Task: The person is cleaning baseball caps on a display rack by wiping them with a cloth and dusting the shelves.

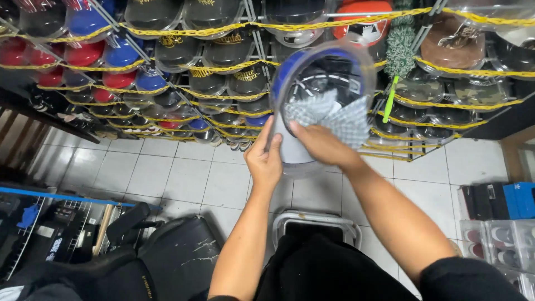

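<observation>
Right now both hands are working on a clear plastic cap case (320, 72) held up in the air in front of the wire rack of caps (223, 72), with nothing underneath carrying it but the grip itself. The left hand (264, 159) is closing its grip on the case's lower left edge, thumb reaching up along the rim. The right hand (322, 144) is pinching a checked grey cloth (334, 114) and pressing it against the case's face, just right of and slightly above the left hand. The case is tilting with its long axis running from the hands up and rightward, blue rim on its upper left side. White floor tiles (167, 173) are lying well below.
</observation>
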